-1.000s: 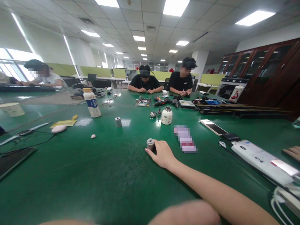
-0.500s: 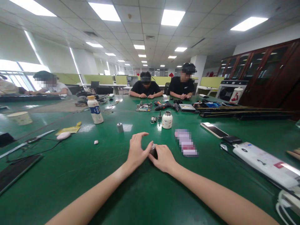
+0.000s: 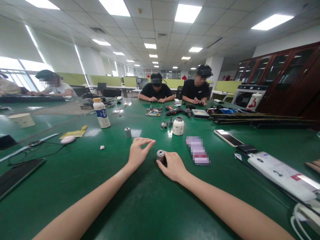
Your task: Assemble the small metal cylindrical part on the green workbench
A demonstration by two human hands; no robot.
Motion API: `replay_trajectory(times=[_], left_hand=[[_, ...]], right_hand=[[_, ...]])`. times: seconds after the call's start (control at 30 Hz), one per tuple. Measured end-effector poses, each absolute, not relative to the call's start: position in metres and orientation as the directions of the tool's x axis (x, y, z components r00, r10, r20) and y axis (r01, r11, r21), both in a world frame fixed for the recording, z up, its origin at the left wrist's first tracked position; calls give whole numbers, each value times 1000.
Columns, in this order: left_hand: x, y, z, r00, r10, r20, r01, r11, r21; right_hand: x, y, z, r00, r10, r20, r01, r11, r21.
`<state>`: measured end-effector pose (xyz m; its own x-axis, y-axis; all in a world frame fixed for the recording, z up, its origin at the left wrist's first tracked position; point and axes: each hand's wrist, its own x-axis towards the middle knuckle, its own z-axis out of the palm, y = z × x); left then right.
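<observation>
A small grey metal cylinder (image 3: 160, 156) stands upright on the green table, its top face with dark holes showing. Around its right side and front, the thumb and fingers of my right hand (image 3: 175, 166) are closed. My left hand (image 3: 139, 152) is raised to the left of the cylinder, apart from it. Its thumb and fingertips come together in a pinch; whether anything tiny is between them I cannot make out. A second similar metal cylinder (image 3: 127, 132) stands farther off, beyond my left hand.
Beyond my hands stand a white jar (image 3: 178, 126) and a milk bottle (image 3: 102, 113). A phone (image 3: 228, 138) and a white device (image 3: 280, 175) lie to the right. A power drill (image 3: 176, 112) and circuit board (image 3: 153, 111) lie farther back. Two people in black sit across the table.
My left hand has moved left, away from the cylinder, and its spread thumb and fingers have closed to a pinch. The cylinder's top now shows. My right hand stays on it.
</observation>
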<state>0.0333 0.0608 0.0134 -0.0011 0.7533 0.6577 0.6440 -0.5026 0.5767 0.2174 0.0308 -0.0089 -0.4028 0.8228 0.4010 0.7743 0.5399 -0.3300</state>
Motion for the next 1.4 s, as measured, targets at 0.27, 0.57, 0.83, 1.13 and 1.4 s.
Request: replay_trajectory(times=[0.27,0.57,0.83,1.13,1.4], left_hand=[[1,70,-9,13,847,532,856,-284,432],[55,41,1,136,698,703,667,-590,456],[57,43,-2,182,701,689,636,-619,461],[54,34,0,269,750,604,559,-632,537],[50,38,-9,254,786,564,635,-575,516]], right_hand=[[217,29,-8,-404,829,386,787,531,-315],[217,30,-8,-419,824,383,783,541,-307],[217,32,-11,-423,810,406,774,556,-302],[221,33,-12,-369,804,466,689,573,-444],[228,31,-6,-335,712,617,475,693,-542]])
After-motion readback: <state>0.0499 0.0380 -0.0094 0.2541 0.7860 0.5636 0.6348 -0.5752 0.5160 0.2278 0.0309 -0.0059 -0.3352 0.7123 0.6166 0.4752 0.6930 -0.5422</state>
